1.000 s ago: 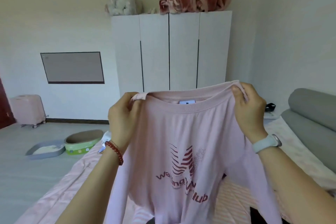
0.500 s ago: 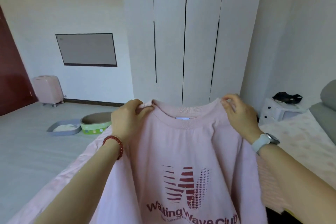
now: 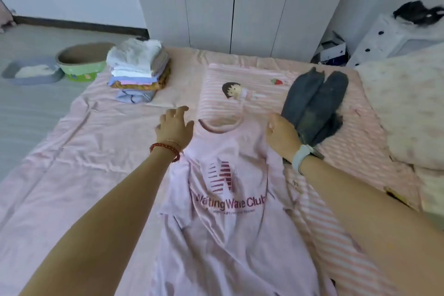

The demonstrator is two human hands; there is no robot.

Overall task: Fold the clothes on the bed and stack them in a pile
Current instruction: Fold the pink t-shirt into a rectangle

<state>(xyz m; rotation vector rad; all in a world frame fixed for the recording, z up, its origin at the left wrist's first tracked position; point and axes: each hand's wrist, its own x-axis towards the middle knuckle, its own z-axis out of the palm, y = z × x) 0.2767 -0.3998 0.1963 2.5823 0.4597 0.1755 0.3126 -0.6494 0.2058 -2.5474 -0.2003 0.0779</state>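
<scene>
A pale pink T-shirt [image 3: 228, 223] with dark red lettering lies face up on the pink bed [image 3: 84, 163], its collar pointing away from me. My left hand [image 3: 174, 125] hovers with spread fingers over the shirt's left shoulder. On the shirt's right shoulder rests my right hand [image 3: 282, 133], its fingers loosely bent, holding nothing that I can see. A pile of folded clothes [image 3: 138, 69] stands at the bed's far left. Beyond the collar lies a pink striped garment [image 3: 242, 94] with a cartoon girl. Dark grey trousers [image 3: 314, 106] lie right of my right hand.
A white wardrobe [image 3: 235, 2] stands past the foot of the bed. On the floor at left are a green round bowl [image 3: 83, 61] and a grey tray [image 3: 31, 72]. A pale flowered quilt [image 3: 408, 108] is bunched at the right, with a white cabinet [image 3: 394, 36] behind it.
The pink T-shirt was held up by its shoulders in both hands; now it lies flat on the bed. Both hands have let go and the view has tilted down.
</scene>
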